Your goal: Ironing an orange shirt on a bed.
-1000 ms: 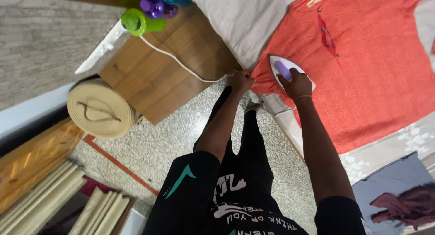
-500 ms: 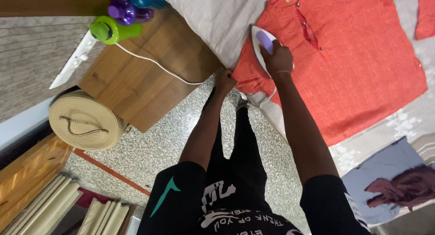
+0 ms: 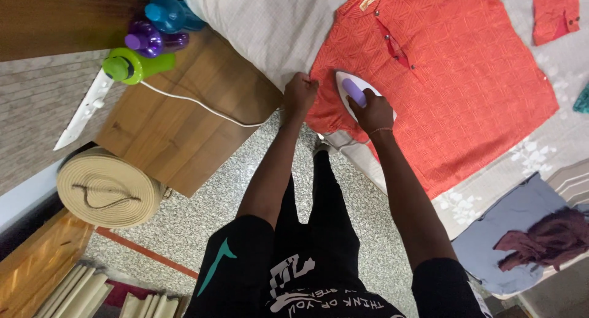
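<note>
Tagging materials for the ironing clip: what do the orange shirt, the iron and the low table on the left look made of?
Orange shirt: woven cloth, probably cotton, matte with a fine textured pattern.
Iron, gripped by the right hand: smooth white plastic body with a lilac handle; the soleplate is hidden.
Low table: wood or wood-look laminate, brown grain, satin surface.
The left hand pinches the shirt's edge.

Bright, even indoor light; soft shadows; sharp centre; slight wide-angle stretching at edges.
</note>
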